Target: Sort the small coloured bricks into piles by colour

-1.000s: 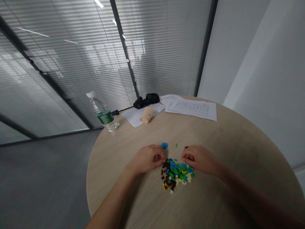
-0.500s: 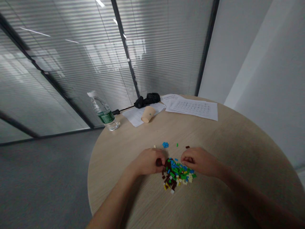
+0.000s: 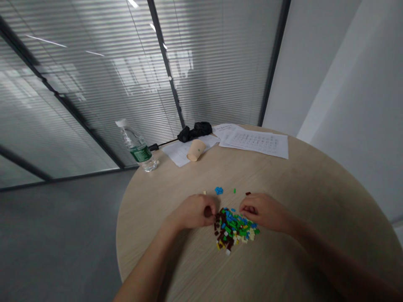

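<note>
A heap of small toy building bricks (image 3: 234, 228) in brown, green, blue, yellow, cream and white lies on the round wooden table. At the heap's left edge, by the brown bricks, my left hand (image 3: 198, 212) is closed, thumb and forefinger curled together; what is between the tips is too small to make out. My right hand (image 3: 264, 212) rests at the upper right edge of the heap with its fingers curled in a pinch, their contents hidden. Beyond the heap lie a blue cluster of bricks (image 3: 219, 190), a green brick (image 3: 234, 191), a brown brick (image 3: 248, 193) and a cream brick (image 3: 205, 192).
Toward the far edge of the table (image 3: 151, 201) stand a water bottle (image 3: 140, 153) and, on its side, a paper cup (image 3: 195, 150). A black folded umbrella (image 3: 198, 131) and printed sheets (image 3: 255, 142) lie behind. Glass partitions with blinds (image 3: 220, 63) rise beyond.
My left hand has drawn back slightly to the left, away from the brown bricks. The right hand stays almost in place.
</note>
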Demonstrator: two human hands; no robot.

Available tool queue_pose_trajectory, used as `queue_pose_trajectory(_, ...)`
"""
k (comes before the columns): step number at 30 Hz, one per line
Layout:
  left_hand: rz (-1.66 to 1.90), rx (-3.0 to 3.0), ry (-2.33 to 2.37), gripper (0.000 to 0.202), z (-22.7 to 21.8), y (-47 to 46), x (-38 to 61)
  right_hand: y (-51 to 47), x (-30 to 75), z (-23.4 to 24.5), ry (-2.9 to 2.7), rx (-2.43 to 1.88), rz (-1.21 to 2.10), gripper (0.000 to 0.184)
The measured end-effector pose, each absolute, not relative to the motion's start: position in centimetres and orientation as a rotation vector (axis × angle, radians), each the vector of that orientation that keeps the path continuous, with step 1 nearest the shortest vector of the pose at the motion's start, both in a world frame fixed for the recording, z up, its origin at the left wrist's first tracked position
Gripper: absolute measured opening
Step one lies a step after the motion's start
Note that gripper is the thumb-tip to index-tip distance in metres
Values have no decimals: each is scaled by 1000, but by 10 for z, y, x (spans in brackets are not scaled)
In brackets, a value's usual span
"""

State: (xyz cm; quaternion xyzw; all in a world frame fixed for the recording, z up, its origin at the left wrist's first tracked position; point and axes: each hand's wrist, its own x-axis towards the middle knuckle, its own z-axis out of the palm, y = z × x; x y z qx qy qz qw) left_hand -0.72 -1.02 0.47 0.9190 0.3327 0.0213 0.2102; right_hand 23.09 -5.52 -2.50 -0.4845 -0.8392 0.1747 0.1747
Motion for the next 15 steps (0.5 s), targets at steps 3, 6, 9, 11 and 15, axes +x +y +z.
queue_pose_trajectory(3,184,2577,914,6,4,-11,-6,-58,227,-22,-2269,-1286,536,13)
queue_pose_trajectory(6,433,2621,846,4,1,-14,1,-64,219,-16,-2055,-1226,690,16)
queue_pose_trajectory(9,582,2676,742,9,-4,-17,10,-70,210,-12,-1948,-1224,822,15)
queue_pose_trajectory(11,602,2705,707,9,-9,-19,15,-72,206,-11,-1935,-1239,850,12)
queue_pose_trajectory(15,632,2724,700,12,-14,-19,18,-70,207,-14,-1903,-1293,842,11)
